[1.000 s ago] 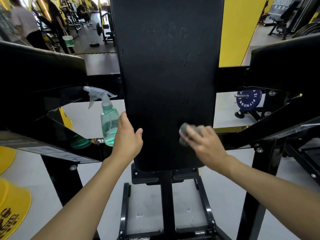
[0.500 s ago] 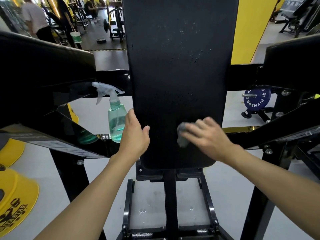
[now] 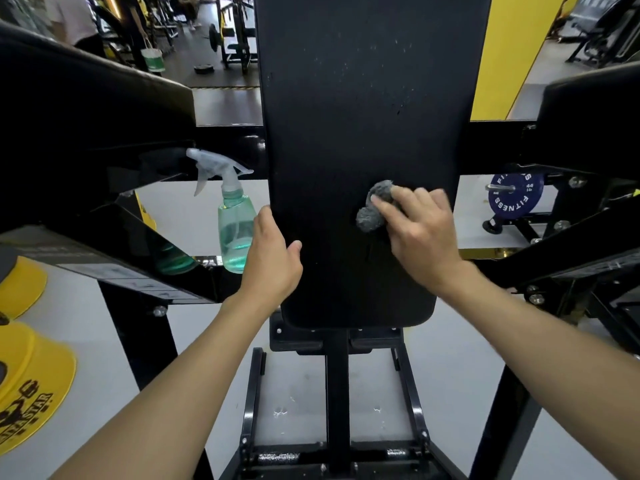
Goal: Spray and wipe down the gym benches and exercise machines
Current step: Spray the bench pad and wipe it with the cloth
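- The tall black back pad (image 3: 363,116) fills the middle of the view, upright on a black steel frame (image 3: 337,375), with pale specks scattered over its upper face.
- The right hand (image 3: 422,233) presses a bunched grey cloth (image 3: 375,211) against the lower right part of the pad. Its fingers are bent over the cloth, which bulges out past the fingertips.
- The left hand (image 3: 273,258) clasps the pad's left edge low down, thumb on the front face and fingers running up along the side.
- The spray bottle (image 3: 235,233) stands upright just left of that hand on a black frame member. It is clear with pale green liquid, and neither hand touches it. Its white trigger head points left.
- Thick black arm pads (image 3: 86,109) on the left and right (image 3: 588,116) flank the back pad and block much of the room behind.
- A blue weight plate (image 3: 514,195) sits on a low rack to the right, seen through the gap under the right arm pad.
- A yellow wall panel (image 3: 498,64) rises behind the pad's upper right.
- Yellow floor markings (image 3: 31,386) with black lettering lie at the lower left on the grey floor.
- Far back on the left, people stand among other machines, and one carries a white and green bucket (image 3: 154,60).
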Available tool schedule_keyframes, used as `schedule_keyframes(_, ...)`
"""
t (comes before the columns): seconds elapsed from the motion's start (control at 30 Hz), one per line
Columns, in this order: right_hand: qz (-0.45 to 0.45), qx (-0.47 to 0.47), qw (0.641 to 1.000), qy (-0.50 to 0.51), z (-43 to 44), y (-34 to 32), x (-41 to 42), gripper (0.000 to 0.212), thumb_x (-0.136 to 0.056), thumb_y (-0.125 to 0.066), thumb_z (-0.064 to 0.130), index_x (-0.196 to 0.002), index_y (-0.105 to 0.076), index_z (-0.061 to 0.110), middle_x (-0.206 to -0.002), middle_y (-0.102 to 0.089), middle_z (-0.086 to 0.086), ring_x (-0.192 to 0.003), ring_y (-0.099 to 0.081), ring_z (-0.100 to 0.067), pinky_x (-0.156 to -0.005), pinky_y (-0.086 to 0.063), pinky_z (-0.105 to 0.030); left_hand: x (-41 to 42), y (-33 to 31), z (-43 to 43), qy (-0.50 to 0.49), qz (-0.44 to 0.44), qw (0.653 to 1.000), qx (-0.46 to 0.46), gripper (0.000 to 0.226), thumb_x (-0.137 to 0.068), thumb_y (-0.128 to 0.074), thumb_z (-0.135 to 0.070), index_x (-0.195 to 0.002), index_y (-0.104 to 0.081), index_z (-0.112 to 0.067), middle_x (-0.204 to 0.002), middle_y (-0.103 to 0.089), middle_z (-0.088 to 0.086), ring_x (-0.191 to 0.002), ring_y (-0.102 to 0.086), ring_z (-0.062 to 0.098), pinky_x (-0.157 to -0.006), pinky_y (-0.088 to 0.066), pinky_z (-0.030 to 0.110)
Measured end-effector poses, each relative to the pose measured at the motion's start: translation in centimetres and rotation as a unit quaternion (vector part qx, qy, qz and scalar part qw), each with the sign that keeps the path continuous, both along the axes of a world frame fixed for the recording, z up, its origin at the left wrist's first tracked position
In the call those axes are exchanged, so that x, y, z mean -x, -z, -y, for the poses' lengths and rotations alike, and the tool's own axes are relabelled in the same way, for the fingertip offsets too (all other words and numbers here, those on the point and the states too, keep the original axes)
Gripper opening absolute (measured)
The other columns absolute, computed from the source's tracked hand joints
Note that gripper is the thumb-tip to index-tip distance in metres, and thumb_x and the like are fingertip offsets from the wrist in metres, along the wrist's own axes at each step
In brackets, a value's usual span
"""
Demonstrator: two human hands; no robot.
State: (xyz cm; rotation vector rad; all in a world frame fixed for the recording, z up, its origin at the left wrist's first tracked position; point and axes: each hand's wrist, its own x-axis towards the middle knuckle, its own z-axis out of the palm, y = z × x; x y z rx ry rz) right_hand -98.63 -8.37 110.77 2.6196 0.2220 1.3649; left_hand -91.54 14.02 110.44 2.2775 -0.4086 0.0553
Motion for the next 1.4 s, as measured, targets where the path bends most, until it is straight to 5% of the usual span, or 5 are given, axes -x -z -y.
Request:
schedule_keyframes(0.2,-0.174,0.224,0.948,-0.143,-0.7,3.8,1.8,0.031,-0.103,-0.04,0.008,-0.119,-0.066,0.01,-0.116,-0.062,-0.011,-0.08,-0.056,-0.029,-0.071,-0.045,-0.04,0.2,-0.3,-0.2,0.016,0.001,1.0,-0.014,0.061,-0.099,-0.057,-0.011,-0.149,-0.021,-0.008,-0.15,-0.035,0.008,-0.129,-0.045,0.021,-0.091,-0.033,0.021)
schedule_keyframes(0.4,-0.034,0.017,0.999,-0.021,-2.3,2.9,0.1,0.029,-0.097,-0.05,0.003,-0.116,-0.072,0.008,-0.111,-0.067,-0.014,-0.071,-0.053,-0.03,-0.066,-0.036,-0.04,-0.1,-0.2,-0.5,0.025,0.002,0.999,-0.039,0.061,-0.099,-0.055,-0.005,-0.148,-0.02,-0.009,-0.149,-0.033,0.008,-0.107,-0.035,0.007,-0.088,-0.033,0.019)
schedule_keyframes(0.6,-0.168,0.229,0.949,-0.136,-1.2,2.1,0.5,0.032,-0.1,-0.042,0.008,-0.119,-0.068,0.013,-0.113,-0.063,-0.009,-0.082,-0.055,-0.029,-0.072,-0.04,-0.04,-0.1,-0.3,-0.9,0.037,0.002,0.998,-0.05,0.06,-0.097,-0.058,-0.003,-0.145,-0.023,-0.01,-0.143,-0.039,0.007,-0.102,-0.043,0.011,-0.084,-0.038,0.023)
schedule_keyframes(1.17,-0.019,0.037,0.999,-0.01,-3.9,0.6,-2.4,0.035,-0.09,-0.054,0.001,-0.12,-0.069,0.012,-0.111,-0.066,-0.013,-0.073,-0.052,-0.03,-0.067,-0.036,-0.04,0.0,-1.0,-1.5,0.054,-0.01,0.994,-0.091,0.051,-0.094,-0.057,0.005,-0.134,-0.028,-0.009,-0.12,-0.038,0.002,-0.072,-0.042,0.001,-0.057,-0.034,0.019)
schedule_keyframes(1.4,-0.131,0.211,0.963,-0.102,-3.4,0.1,-1.7,0.032,-0.097,-0.045,0.01,-0.122,-0.066,0.015,-0.111,-0.062,-0.008,-0.078,-0.053,-0.028,-0.07,-0.039,-0.041,-0.2,-1.1,-1.8,0.065,-0.025,0.993,-0.091,0.044,-0.094,-0.057,0.004,-0.129,-0.034,-0.009,-0.121,-0.046,0.006,-0.088,-0.047,0.015,-0.075,-0.035,0.026)
